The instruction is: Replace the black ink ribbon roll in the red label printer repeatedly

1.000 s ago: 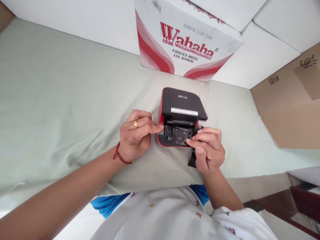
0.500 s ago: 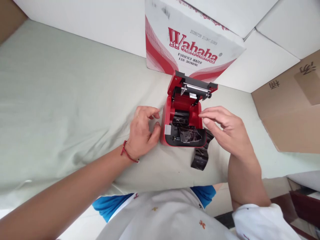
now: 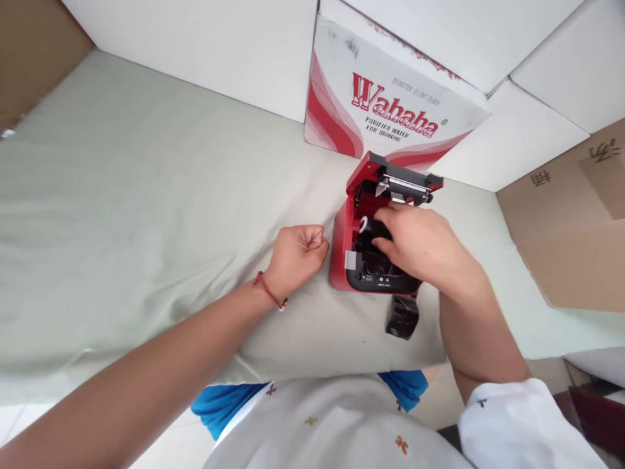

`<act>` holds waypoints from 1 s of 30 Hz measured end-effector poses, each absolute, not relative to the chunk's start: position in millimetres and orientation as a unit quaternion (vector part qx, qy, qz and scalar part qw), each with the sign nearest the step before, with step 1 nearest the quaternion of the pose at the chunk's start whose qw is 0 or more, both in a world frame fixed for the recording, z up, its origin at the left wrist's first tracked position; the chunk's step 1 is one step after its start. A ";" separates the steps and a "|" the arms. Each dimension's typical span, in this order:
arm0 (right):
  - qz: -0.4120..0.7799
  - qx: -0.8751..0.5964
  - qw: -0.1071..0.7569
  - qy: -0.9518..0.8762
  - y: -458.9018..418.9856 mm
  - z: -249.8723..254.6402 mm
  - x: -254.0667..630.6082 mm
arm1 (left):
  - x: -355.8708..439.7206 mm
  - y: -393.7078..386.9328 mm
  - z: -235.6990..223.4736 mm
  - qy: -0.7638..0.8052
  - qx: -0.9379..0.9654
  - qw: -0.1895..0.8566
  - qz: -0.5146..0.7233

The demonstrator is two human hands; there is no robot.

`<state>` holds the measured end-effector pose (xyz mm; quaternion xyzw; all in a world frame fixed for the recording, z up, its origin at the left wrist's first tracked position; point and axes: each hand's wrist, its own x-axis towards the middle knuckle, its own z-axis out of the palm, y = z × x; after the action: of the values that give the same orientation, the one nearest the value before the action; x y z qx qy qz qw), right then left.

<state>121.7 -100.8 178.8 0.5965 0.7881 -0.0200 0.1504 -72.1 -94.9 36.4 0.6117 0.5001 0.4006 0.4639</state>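
Observation:
A small red and black label printer point(image 3: 342, 247) stands on a pale green cloth point(image 3: 146, 195) with its lid point(image 3: 403, 184) tipped open toward the back. My right hand point(image 3: 420, 244) reaches down into the open bay, fingers closed on a black roll point(image 3: 375, 228) with a white core end showing at its left. A dark strip of tape point(image 3: 403, 316) trails out of the printer's front onto the cloth. My left hand point(image 3: 297, 254) rests on the cloth just left of the printer, curled into a fist with nothing seen in it.
A white and red Wahaha water carton point(image 3: 390, 104) stands right behind the printer. A brown cardboard box point(image 3: 566, 221) sits at the right, another brown box point(image 3: 34, 52) at the far left. White walls close the back.
The printer lid went from closed to fully open. My right hand left the front strip and went into the bay onto the roll. My left hand let go of the printer's side and curled into a fist.

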 end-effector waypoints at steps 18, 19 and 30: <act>-0.077 0.790 0.012 0.608 -201.3 130.5 299.7 | -72.2 -94.1 35.1 0.508 0.628 0.429 0.403; -0.085 0.781 -0.017 0.619 -201.1 126.0 293.6 | -72.1 -94.2 35.3 0.509 0.627 0.429 0.404; -0.142 0.697 -0.035 0.702 -179.5 96.1 231.8 | -70.9 -95.1 34.6 0.508 0.629 0.431 0.399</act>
<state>231.8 -179.5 96.1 0.6967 0.7022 -0.1425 -0.0346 -70.9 -95.1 34.6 0.6294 0.5082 0.3995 0.4312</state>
